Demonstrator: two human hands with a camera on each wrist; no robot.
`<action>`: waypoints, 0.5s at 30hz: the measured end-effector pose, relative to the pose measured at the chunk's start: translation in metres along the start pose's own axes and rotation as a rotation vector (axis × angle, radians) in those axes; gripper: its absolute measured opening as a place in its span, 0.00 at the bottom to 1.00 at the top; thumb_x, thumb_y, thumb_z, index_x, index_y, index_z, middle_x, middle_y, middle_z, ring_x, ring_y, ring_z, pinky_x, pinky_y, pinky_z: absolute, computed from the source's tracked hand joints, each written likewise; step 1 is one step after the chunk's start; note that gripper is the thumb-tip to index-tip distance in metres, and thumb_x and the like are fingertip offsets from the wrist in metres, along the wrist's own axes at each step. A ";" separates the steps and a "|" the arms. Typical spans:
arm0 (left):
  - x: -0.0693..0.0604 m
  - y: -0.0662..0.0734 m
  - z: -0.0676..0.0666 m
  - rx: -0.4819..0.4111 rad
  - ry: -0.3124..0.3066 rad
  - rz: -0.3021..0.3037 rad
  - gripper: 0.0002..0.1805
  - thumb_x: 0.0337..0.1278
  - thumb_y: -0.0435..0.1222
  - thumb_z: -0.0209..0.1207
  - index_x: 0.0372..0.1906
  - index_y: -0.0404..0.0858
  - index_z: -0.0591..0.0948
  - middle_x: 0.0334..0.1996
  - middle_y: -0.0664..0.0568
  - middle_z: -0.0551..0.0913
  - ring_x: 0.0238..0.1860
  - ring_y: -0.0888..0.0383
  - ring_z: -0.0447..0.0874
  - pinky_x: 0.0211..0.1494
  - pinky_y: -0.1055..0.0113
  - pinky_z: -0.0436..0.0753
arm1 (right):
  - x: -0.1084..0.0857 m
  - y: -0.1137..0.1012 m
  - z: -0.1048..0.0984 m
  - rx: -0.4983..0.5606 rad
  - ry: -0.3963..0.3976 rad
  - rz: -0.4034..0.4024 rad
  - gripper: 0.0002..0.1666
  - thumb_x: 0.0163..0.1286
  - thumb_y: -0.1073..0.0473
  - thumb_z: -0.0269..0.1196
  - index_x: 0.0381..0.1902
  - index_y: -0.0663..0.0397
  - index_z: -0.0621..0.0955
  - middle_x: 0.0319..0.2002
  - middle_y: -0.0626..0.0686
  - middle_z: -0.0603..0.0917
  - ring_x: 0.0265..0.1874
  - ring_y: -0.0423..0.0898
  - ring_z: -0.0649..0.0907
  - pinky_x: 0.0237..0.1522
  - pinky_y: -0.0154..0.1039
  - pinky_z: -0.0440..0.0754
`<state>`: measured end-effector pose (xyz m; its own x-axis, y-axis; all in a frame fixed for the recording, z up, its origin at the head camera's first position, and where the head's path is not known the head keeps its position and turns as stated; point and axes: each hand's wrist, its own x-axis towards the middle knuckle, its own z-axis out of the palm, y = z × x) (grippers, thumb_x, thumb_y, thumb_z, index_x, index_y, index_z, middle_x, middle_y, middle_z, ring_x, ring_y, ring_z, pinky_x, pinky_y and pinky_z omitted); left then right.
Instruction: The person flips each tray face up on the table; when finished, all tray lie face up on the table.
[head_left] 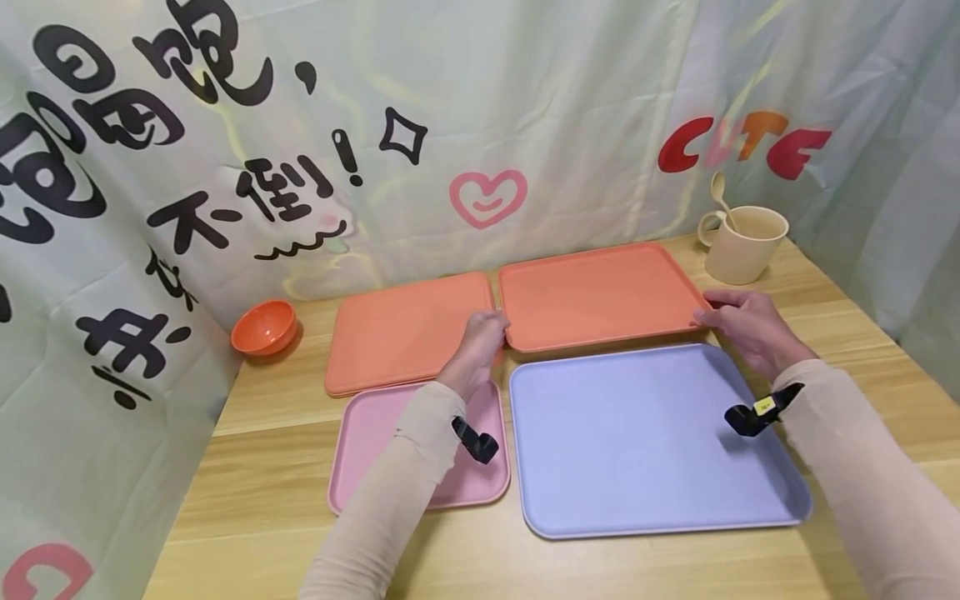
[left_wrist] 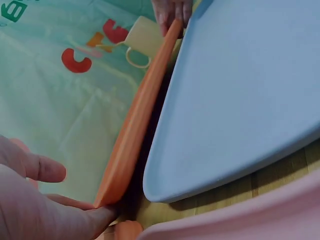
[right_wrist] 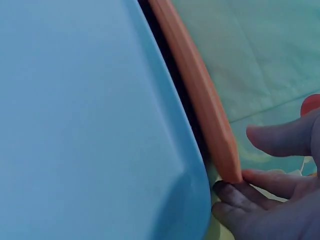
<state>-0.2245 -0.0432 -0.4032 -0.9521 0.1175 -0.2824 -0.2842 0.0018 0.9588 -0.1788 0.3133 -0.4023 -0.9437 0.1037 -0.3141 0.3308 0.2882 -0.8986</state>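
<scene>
An orange tray (head_left: 600, 296) lies at the back, its front edge slightly raised with a dark gap under it. My left hand (head_left: 478, 346) holds its left front corner; in the left wrist view the fingers (left_wrist: 95, 220) are at the corner and the thumb stands above. At the right end, my right hand (head_left: 753, 329) holds the tray's edge, fingertips (right_wrist: 232, 195) at the corner in the right wrist view and thumb raised. Just in front is a large lavender-blue tray (head_left: 652, 442). A second orange tray (head_left: 412, 329) lies to the left, behind a smaller pink tray (head_left: 405, 425) partly hidden by my left forearm.
An orange bowl (head_left: 265, 327) stands at the table's back left. Toward the back right is a cream mug (head_left: 748, 246) with a spoon (head_left: 720, 190) in it, close to my right hand. A printed curtain (head_left: 585, 108) hangs behind the wooden table (head_left: 262, 467).
</scene>
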 end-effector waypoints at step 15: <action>-0.010 0.016 -0.012 0.124 -0.034 0.008 0.12 0.72 0.41 0.52 0.42 0.34 0.78 0.38 0.51 0.76 0.40 0.55 0.74 0.49 0.64 0.72 | -0.004 -0.004 -0.005 -0.129 0.007 -0.005 0.48 0.76 0.48 0.57 0.76 0.75 0.51 0.75 0.74 0.53 0.72 0.68 0.57 0.73 0.65 0.54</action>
<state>-0.2211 -0.0558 -0.3856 -0.9493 0.1512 -0.2756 -0.2585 0.1235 0.9581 -0.1768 0.3164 -0.3958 -0.9456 0.1086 -0.3068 0.3238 0.4090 -0.8532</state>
